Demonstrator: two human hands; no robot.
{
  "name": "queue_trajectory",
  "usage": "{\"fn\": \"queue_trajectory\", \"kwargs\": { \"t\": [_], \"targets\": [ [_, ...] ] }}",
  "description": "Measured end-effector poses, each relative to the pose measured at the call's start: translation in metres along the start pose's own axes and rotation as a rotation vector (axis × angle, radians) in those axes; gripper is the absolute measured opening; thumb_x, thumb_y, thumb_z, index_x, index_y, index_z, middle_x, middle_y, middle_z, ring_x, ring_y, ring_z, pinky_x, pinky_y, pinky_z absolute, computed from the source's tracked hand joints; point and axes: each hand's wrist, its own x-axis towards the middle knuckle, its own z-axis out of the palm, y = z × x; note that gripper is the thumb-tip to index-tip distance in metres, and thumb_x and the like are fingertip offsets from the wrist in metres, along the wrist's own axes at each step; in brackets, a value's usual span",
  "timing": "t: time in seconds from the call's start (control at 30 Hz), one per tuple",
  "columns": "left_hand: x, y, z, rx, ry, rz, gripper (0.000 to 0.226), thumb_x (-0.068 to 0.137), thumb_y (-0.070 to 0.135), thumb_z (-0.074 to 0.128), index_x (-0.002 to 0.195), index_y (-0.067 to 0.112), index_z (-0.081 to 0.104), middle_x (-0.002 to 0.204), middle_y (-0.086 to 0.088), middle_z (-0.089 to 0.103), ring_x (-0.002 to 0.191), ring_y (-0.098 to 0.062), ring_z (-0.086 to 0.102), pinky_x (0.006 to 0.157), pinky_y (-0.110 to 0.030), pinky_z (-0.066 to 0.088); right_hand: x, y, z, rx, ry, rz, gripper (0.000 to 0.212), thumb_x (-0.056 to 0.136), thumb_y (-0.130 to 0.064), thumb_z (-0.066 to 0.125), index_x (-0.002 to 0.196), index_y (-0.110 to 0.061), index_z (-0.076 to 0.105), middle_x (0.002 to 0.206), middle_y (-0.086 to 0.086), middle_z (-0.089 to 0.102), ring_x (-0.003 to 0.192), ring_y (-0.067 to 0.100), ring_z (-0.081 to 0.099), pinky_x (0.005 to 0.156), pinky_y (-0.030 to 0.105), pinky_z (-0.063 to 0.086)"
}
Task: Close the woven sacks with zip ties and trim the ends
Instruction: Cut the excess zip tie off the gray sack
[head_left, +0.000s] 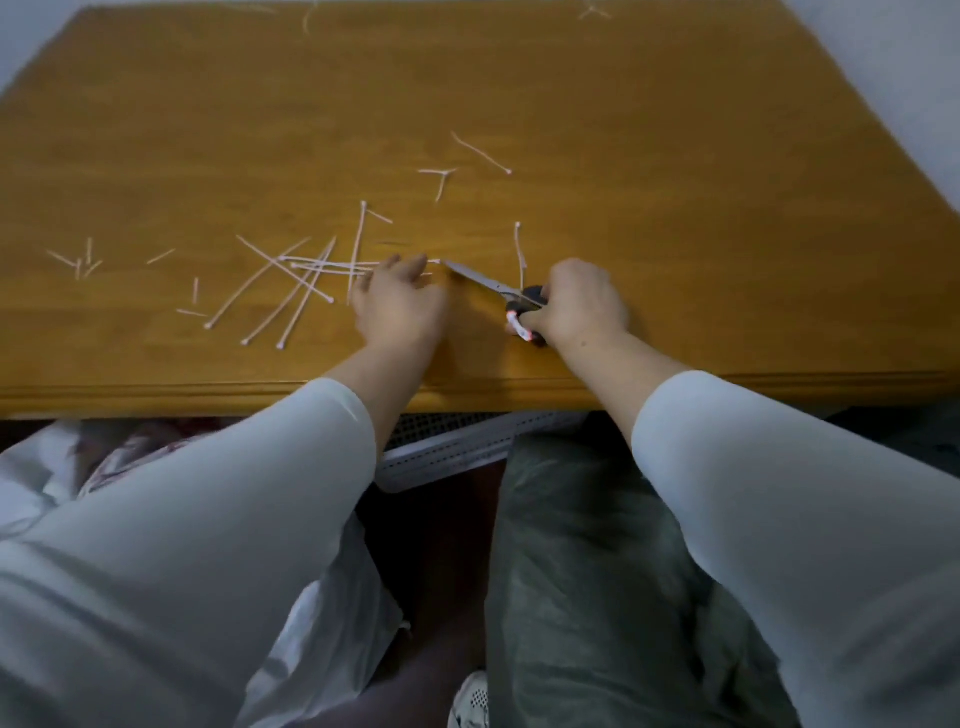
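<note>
Zip ties (291, 283), thin white plastic strips, lie crisscrossed left of centre on our orange-brown wooden table (623, 130), long axes mostly running lower left to upper right. They look light, springy and slippery, so we'd pinch one mid-strip. Our left hand (397, 304) rests loosely open over their ends, maybe touching one. Our right hand (584, 304) grips steel scissors (493, 285), blades pointing upper left, nearly closed.
</note>
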Motion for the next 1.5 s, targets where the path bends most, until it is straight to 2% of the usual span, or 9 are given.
{"fn": "queue_trajectory", "kwargs": {
  "t": [0.13, 0.3, 0.47, 0.67, 0.87, 1.1, 1.23, 1.4, 1.5],
  "targets": [
    [-0.009, -0.003, 0.014, 0.049, -0.143, 0.354, 0.048, 0.085, 0.003, 0.046, 0.13, 0.018, 0.055, 0.142, 0.002, 0.046, 0.138, -0.02, 0.029, 0.116, -0.035, 0.024, 0.01, -0.012, 0.003, 0.004, 0.015, -0.051, 0.023, 0.076, -0.035, 0.073, 0.087, -0.017, 0.063, 0.071, 0.003, 0.05, 0.073, 0.023, 0.049, 0.045, 0.025, 0.027],
    [-0.019, 0.008, 0.022, 0.078, -0.239, 0.335, 0.044, 0.086, 0.003, 0.046, 0.127, 0.015, 0.057, 0.132, -0.007, 0.056, 0.127, -0.024, 0.045, 0.103, -0.03, 0.035, 0.009, -0.008, 0.002, 0.052, 0.009, -0.073, 0.022, 0.078, -0.03, 0.071, 0.089, -0.012, 0.07, 0.081, 0.01, 0.065, 0.074, 0.029, 0.066, 0.068, 0.037, 0.057],
    [-0.036, 0.012, 0.03, 0.069, -0.225, 0.325, 0.043, 0.088, 0.001, 0.042, 0.125, 0.014, 0.058, 0.13, -0.009, 0.058, 0.125, -0.025, 0.046, 0.103, -0.034, 0.038, -0.003, 0.004, 0.0, 0.019, 0.016, -0.141, 0.021, 0.091, -0.023, 0.056, 0.101, -0.012, 0.071, 0.098, 0.013, 0.065, 0.091, 0.031, 0.063, 0.08, 0.041, 0.053],
    [-0.095, 0.016, 0.056, 0.164, -0.045, 0.592, 0.041, 0.072, -0.001, 0.048, 0.107, 0.014, 0.063, 0.121, -0.01, 0.053, 0.116, -0.032, 0.04, 0.096, -0.034, 0.028, -0.062, 0.063, -0.001, 0.063, 0.386, -0.14, 0.025, 0.094, -0.031, 0.048, 0.109, -0.024, 0.066, 0.112, 0.001, 0.058, 0.092, 0.024, 0.059, 0.066, 0.031, 0.047],
    [-0.19, -0.013, 0.118, 0.177, -0.462, 0.656, 0.031, 0.075, 0.002, 0.053, 0.103, 0.013, 0.057, 0.108, -0.008, 0.051, 0.104, -0.026, 0.043, 0.09, -0.027, 0.031, -0.149, 0.183, 0.043, 0.13, 0.416, 0.171, 0.027, 0.087, -0.02, 0.052, 0.11, -0.023, 0.066, 0.115, 0.001, 0.06, 0.099, 0.026, 0.061, 0.071, 0.034, 0.049],
    [-0.275, -0.049, 0.199, 0.351, -0.848, 0.427, 0.069, 0.082, 0.053, 0.058, 0.139, 0.018, 0.039, 0.142, -0.008, 0.035, 0.134, -0.025, 0.031, 0.111, -0.031, 0.029, -0.236, 0.31, 0.085, 0.15, 0.347, 0.486, 0.041, 0.081, -0.007, 0.052, 0.119, -0.018, 0.062, 0.123, 0.008, 0.054, 0.111, 0.029, 0.051, 0.084, 0.033, 0.046],
    [-0.301, -0.057, 0.234, 0.588, -0.902, 0.592, 0.096, 0.072, 0.069, 0.057, 0.148, 0.028, 0.017, 0.156, -0.001, 0.008, 0.144, -0.022, 0.0, 0.119, -0.04, 0.009, -0.271, 0.367, 0.102, 0.27, 0.299, 0.607, 0.05, 0.074, -0.004, 0.053, 0.121, -0.017, 0.061, 0.125, 0.01, 0.053, 0.113, 0.032, 0.051, 0.091, 0.035, 0.047],
    [-0.308, -0.067, 0.268, 0.767, -0.947, 0.525, 0.121, 0.059, 0.069, 0.069, 0.148, 0.028, -0.002, 0.154, -0.002, -0.016, 0.143, -0.029, -0.013, 0.118, -0.05, 0.012, -0.282, 0.407, 0.117, 0.273, 0.072, 0.481, 0.076, 0.066, -0.028, 0.05, 0.14, -0.017, 0.039, 0.148, 0.007, 0.036, 0.136, 0.028, 0.032, 0.114, 0.034, 0.023],
    [-0.308, -0.072, 0.277, 0.782, -0.883, 0.494, 0.132, 0.056, 0.062, 0.076, 0.146, 0.029, -0.014, 0.152, -0.006, -0.025, 0.142, -0.031, -0.019, 0.115, -0.05, 0.013, -0.276, 0.418, 0.121, 0.327, 0.044, 0.324, 0.075, 0.074, -0.015, 0.054, 0.145, -0.016, 0.028, 0.155, 0.006, 0.022, 0.142, 0.024, 0.02, 0.114, 0.024, 0.011]
  ]
}}
